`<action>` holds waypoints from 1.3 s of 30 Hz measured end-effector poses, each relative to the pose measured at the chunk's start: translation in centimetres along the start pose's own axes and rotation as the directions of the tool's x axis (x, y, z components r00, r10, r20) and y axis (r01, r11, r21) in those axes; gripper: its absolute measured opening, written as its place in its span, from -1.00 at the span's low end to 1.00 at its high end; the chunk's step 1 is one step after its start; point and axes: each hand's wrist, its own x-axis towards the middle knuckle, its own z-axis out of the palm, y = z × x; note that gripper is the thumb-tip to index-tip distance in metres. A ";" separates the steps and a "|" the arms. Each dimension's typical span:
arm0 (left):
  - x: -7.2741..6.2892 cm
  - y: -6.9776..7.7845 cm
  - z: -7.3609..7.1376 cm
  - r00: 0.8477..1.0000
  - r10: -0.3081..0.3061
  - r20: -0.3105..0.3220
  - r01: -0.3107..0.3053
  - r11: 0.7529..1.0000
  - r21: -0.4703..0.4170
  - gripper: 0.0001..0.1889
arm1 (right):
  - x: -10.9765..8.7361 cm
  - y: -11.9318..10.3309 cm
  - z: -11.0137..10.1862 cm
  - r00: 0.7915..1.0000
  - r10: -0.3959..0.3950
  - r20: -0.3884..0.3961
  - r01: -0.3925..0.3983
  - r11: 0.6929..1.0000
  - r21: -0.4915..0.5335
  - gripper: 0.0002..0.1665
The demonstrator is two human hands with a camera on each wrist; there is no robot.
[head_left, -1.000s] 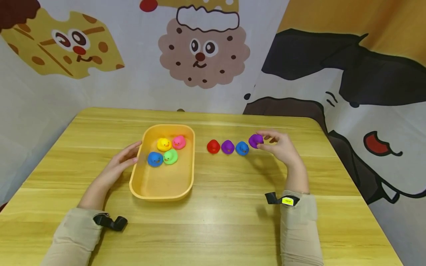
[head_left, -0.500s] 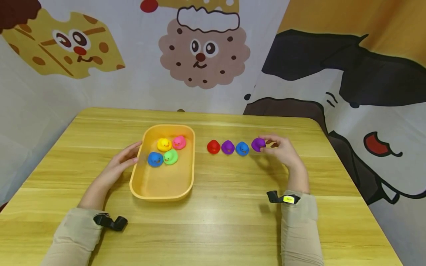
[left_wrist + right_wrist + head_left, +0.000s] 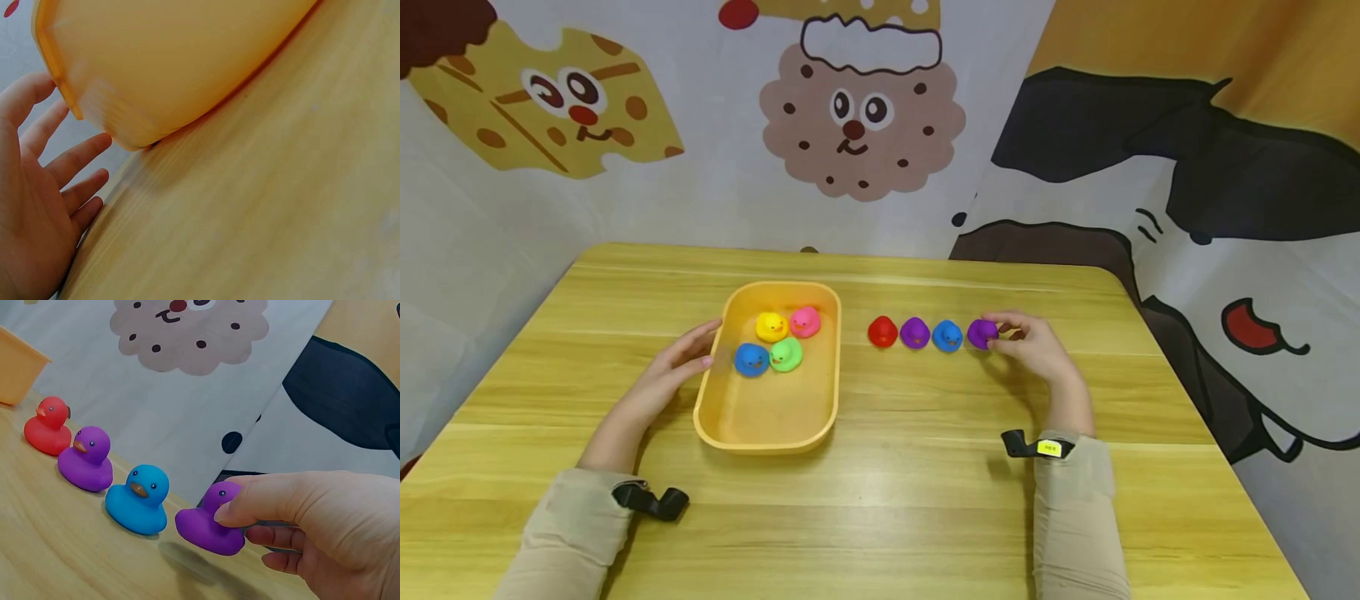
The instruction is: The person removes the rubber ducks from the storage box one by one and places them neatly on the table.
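Observation:
My right hand [image 3: 1033,343] pinches a purple rubber duck [image 3: 209,525] between thumb and fingers, at the right end of a row. Left of it stand a blue duck [image 3: 947,336], another purple duck [image 3: 915,333] and a red duck [image 3: 882,332]. The held duck is close to the blue one, with a small gap between them. My left hand [image 3: 673,367] touches the left side of a yellow-orange tub [image 3: 775,417], its fingers extended in the left wrist view. Inside the tub sit a yellow duck [image 3: 772,327], a pink duck [image 3: 805,322], a blue duck [image 3: 752,360] and a green duck [image 3: 786,354].
Everything stands on a wood-grain table [image 3: 910,500]. A cloth with cartoon figures [image 3: 700,208] hangs behind the far edge. Black straps [image 3: 651,502] are worn on both wrists over beige sleeves.
My right hand has lowered the purple duck toward the table, slightly nearer to me, in line with the row. The left hand and the tub have stayed in place.

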 end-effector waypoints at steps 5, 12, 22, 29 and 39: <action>0.1 0.0 0.1 1.000 0.008 -0.006 -0.008 1.000 -0.001 -0.44 | 0.3 1.8 0.1 1.000 0.018 0.008 -0.018 1.000 -0.006 -0.53; 0.1 -0.3 0.1 1.000 0.018 -0.004 -0.018 1.000 -0.005 -0.45 | 0.5 2.6 0.5 0.999 0.034 -0.005 -0.034 0.999 0.013 -0.52; 0.1 -0.4 0.0 1.000 0.021 -0.008 -0.021 1.000 -0.002 -0.45 | 0.6 3.1 0.8 0.998 0.061 -0.016 -0.061 0.998 0.035 -0.52; 0.1 -0.4 0.0 1.000 0.029 -0.008 -0.029 1.000 0.002 -0.45 | 0.5 3.2 0.9 0.995 0.095 -0.003 -0.095 0.995 0.025 -0.52; 0.1 -0.3 0.0 1.000 0.030 -0.002 -0.030 1.000 -0.008 -0.45 | 0.5 3.1 0.6 0.995 0.101 0.000 -0.100 0.995 0.027 -0.46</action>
